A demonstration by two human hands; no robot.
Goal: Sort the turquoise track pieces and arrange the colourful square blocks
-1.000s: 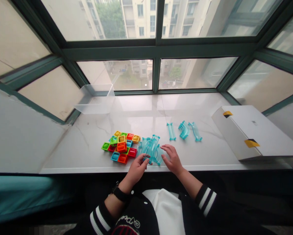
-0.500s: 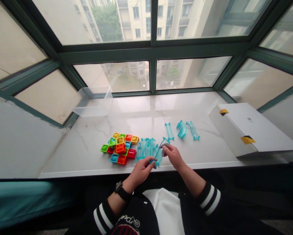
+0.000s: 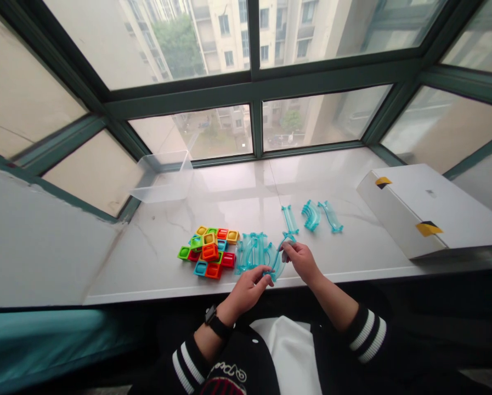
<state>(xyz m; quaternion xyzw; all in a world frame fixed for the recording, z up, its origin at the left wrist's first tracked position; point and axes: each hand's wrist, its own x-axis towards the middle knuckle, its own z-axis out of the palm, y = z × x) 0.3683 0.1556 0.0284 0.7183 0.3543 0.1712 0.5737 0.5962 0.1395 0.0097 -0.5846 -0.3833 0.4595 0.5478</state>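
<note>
Both my hands hold one curved clear-blue track piece point(image 3: 277, 254) just above the marble sill. My left hand point(image 3: 249, 289) pinches its near end and my right hand point(image 3: 301, 260) pinches its far end. Right behind it lies a pile of the same blue track pieces point(image 3: 254, 251). To the left of the pile is a cluster of coloured square blocks point(image 3: 208, 250) in red, orange, yellow, green and blue. Further right, three more blue track pieces point(image 3: 312, 215) lie apart in a row.
A clear plastic tub point(image 3: 163, 177) stands at the back left of the marble sill point(image 3: 229, 197). A white cardboard box point(image 3: 430, 211) with yellow-black tape lies at the right. Window frames enclose the sill on three sides.
My hands went from resting on the track pile to lifting one curved piece out of it, each hand taking an end. The view shifted slightly.
</note>
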